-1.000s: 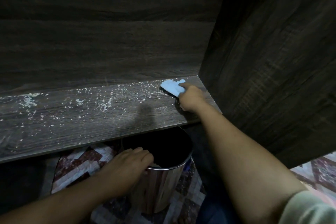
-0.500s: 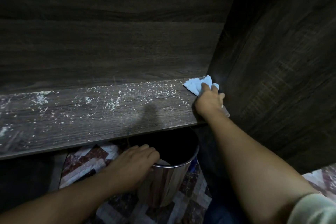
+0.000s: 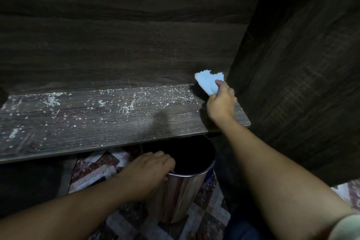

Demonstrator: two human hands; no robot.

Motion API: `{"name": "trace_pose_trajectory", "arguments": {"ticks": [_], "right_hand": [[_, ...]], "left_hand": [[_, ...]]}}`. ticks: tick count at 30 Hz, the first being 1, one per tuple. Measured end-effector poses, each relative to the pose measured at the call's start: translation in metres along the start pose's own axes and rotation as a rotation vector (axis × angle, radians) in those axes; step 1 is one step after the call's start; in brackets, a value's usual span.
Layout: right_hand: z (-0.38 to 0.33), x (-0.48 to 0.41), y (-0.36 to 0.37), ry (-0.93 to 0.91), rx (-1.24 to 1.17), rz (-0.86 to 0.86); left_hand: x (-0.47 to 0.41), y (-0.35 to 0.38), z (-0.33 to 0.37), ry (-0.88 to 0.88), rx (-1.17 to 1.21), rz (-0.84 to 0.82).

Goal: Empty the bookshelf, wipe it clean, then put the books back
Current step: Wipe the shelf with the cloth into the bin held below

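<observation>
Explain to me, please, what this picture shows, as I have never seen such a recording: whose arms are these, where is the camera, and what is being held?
There is no machine here. These are a person's two bare arms, filmed by one wide-angle camera worn on their head, looking forward and down, so you see roughly what they see. In front is the dark wooden shelf board of a bookshelf, with no books in view and white crumbs scattered over it. The right hand pinches a light blue cloth at the shelf's far right corner, beside the side panel. The left hand grips the rim of a shiny metal bin, which stands on a patterned floor covering below the shelf's front edge.
</observation>
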State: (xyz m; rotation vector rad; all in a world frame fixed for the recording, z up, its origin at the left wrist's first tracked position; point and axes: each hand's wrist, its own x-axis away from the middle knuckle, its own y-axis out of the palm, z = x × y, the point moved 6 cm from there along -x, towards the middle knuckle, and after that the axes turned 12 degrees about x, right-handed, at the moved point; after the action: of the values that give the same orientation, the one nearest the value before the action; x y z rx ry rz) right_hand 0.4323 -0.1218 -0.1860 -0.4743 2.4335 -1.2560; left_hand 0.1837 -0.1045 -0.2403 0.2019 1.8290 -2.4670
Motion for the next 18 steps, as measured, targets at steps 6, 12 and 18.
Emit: {"name": "trace_pose_trajectory", "arguments": {"ticks": [6,12,18], "right_hand": [[0.019,0.010,0.009,0.104,0.244,-0.236],[0.008,0.029,0.018,0.006,0.279,-0.378],[-0.020,0.048,0.024,-0.237,0.269,-0.556]], "left_hand": [[0.002,-0.008,0.003,-0.010,0.027,-0.006],[0.009,-0.015,0.005,-0.048,0.026,-0.043],[0.021,-0.018,0.005,-0.085,0.037,-0.085]]}}
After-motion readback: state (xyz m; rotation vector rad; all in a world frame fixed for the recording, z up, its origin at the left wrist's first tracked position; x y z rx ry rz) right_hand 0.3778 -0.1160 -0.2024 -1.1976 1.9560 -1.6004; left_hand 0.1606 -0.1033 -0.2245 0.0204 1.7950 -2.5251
